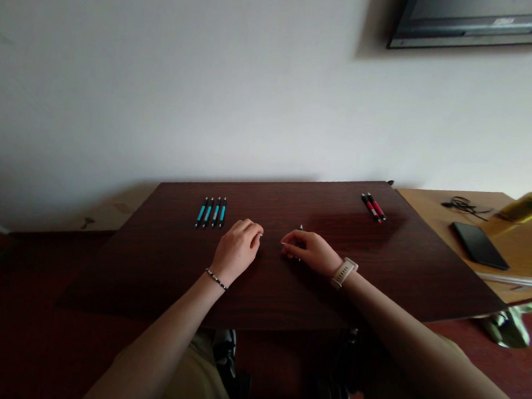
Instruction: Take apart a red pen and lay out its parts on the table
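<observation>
Well, left hand [237, 245] near 4 pens [216, 212]

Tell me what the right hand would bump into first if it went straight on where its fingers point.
The right hand would probably meet the left hand, across a gap over the dark wood-grain tabletop; their relative heights are hard to judge.

Blue-and-black pens [216, 212]; red-and-black pens [377, 207]; dark-brown, wood-grained table [275, 203]; cream watchband [344, 273].
</observation>
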A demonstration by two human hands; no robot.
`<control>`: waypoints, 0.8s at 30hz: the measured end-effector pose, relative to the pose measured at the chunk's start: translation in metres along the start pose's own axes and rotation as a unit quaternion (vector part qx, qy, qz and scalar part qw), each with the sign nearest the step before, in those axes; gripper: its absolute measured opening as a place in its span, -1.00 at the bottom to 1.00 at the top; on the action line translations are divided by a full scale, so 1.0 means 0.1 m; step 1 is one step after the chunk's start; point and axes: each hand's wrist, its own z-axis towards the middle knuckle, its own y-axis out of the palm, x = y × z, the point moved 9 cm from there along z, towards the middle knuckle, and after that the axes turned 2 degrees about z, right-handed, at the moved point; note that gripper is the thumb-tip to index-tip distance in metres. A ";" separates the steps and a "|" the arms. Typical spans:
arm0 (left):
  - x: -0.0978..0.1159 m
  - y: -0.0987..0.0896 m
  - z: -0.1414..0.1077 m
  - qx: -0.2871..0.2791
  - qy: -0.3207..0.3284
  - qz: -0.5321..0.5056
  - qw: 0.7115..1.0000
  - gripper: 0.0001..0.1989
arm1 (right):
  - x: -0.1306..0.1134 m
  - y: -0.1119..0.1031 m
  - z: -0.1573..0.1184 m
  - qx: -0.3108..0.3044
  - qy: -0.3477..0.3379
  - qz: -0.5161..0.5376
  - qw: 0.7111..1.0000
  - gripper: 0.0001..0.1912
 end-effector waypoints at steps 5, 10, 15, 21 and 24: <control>0.07 0.16 0.05 -0.044 0.017 0.053 0.998 -0.85 | -0.02 -0.01 -0.01 0.005 -0.002 -0.008 1.000 -0.74; 0.12 0.25 0.13 -0.062 0.022 0.092 0.994 -0.84 | -0.02 -0.05 -0.02 0.008 -0.001 -0.003 1.000 -0.74; 0.13 0.33 0.17 -0.075 0.022 0.098 0.992 -0.83 | -0.01 -0.06 -0.02 0.008 -0.007 -0.002 1.000 -0.74; 0.12 0.37 0.18 -0.087 0.013 0.093 0.992 -0.83 | -0.03 -0.07 -0.02 0.011 -0.009 -0.007 1.000 -0.74; 0.11 0.36 0.17 -0.088 0.014 0.094 0.992 -0.83 | -0.04 -0.06 -0.02 0.009 -0.006 -0.006 1.000 -0.73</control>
